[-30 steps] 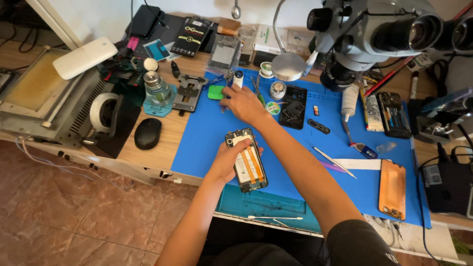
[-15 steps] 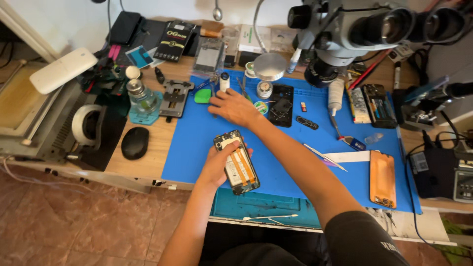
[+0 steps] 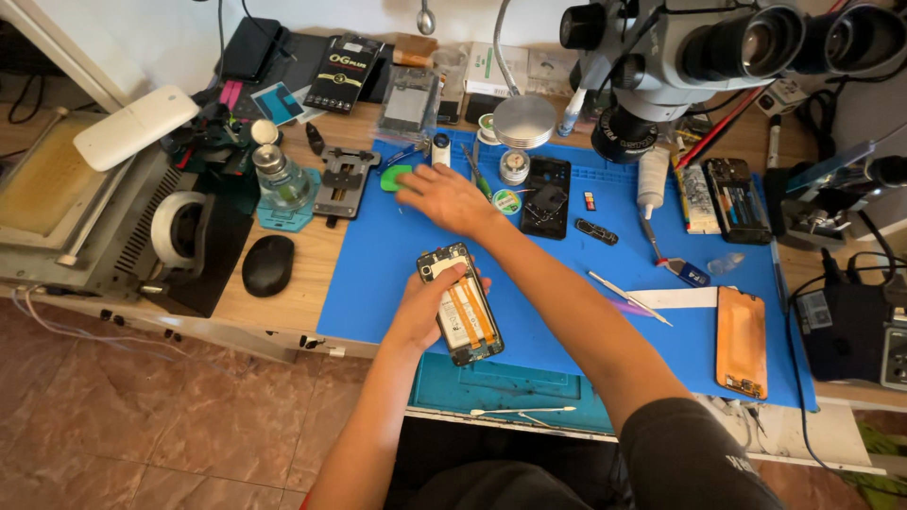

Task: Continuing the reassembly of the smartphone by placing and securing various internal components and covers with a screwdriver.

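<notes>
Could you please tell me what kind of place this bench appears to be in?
Most likely a phone repair bench. The left hand steadies an opened phone on a blue work mat, a stereo microscope hangs over it, and a detached screen panel lies at the right.

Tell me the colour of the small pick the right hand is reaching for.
Green pick, seen in the head view, on the blue mat.

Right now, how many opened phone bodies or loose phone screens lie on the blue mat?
3: the opened phone with orange strips under the left hand, a black phone body beside the right hand, an orange-backed screen at right. Others may be hidden.
</notes>
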